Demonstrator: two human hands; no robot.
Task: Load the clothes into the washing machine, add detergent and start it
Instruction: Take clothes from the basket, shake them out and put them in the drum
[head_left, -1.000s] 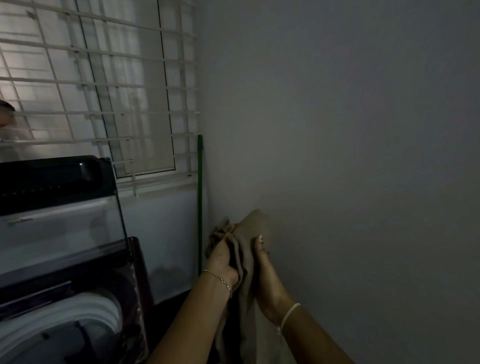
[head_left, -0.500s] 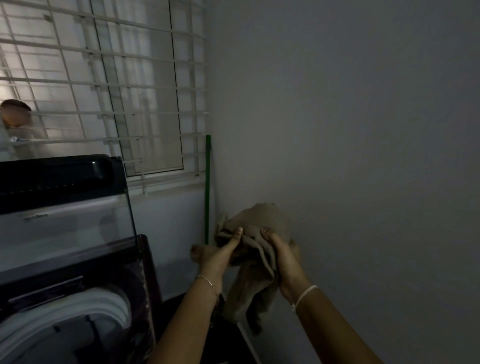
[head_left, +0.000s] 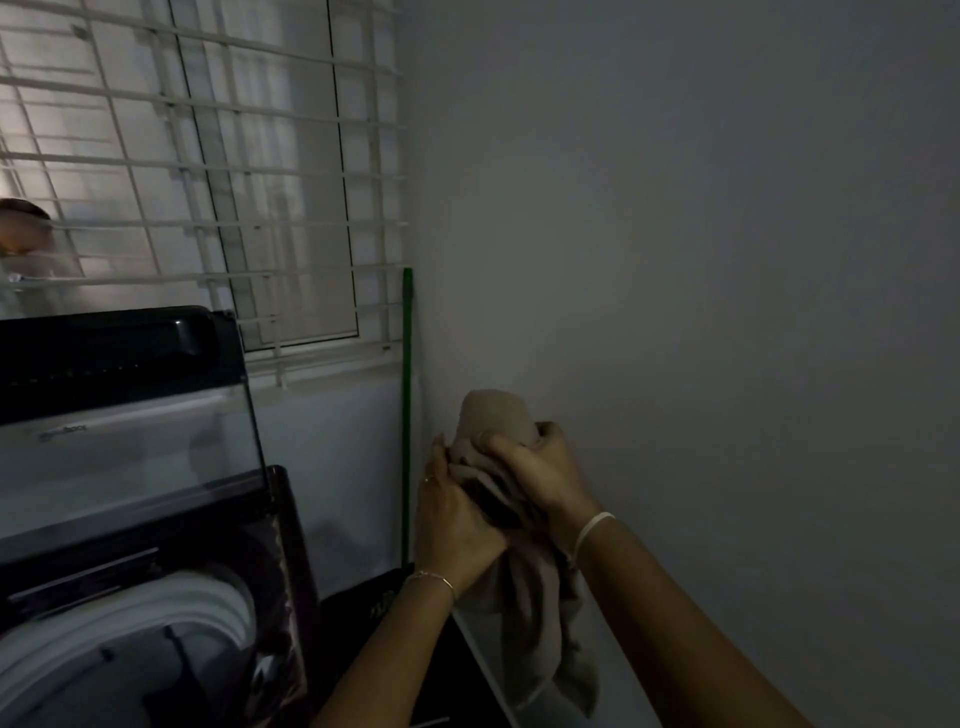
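A beige garment (head_left: 535, 618) hangs bunched in front of the grey wall, right of the washing machine. My left hand (head_left: 452, 525) grips it from the left side and my right hand (head_left: 540, 473) clutches it from above, with a rounded fold (head_left: 493, 415) sticking up over the fingers. The top-loading washing machine (head_left: 291, 571) stands at the lower left with its glass lid (head_left: 130, 457) raised. Its white drum rim (head_left: 156, 618) shows inside the opening.
A barred window (head_left: 208, 171) fills the upper left. A green pole (head_left: 407, 415) leans in the corner between window wall and grey side wall (head_left: 701, 260). A dark object (head_left: 374, 608) sits low between machine and wall. The room is dim.
The garment has been gathered up tighter between both hands, with less cloth hanging loose. My left hand has closed in against the right. The view has shifted a little to the right.
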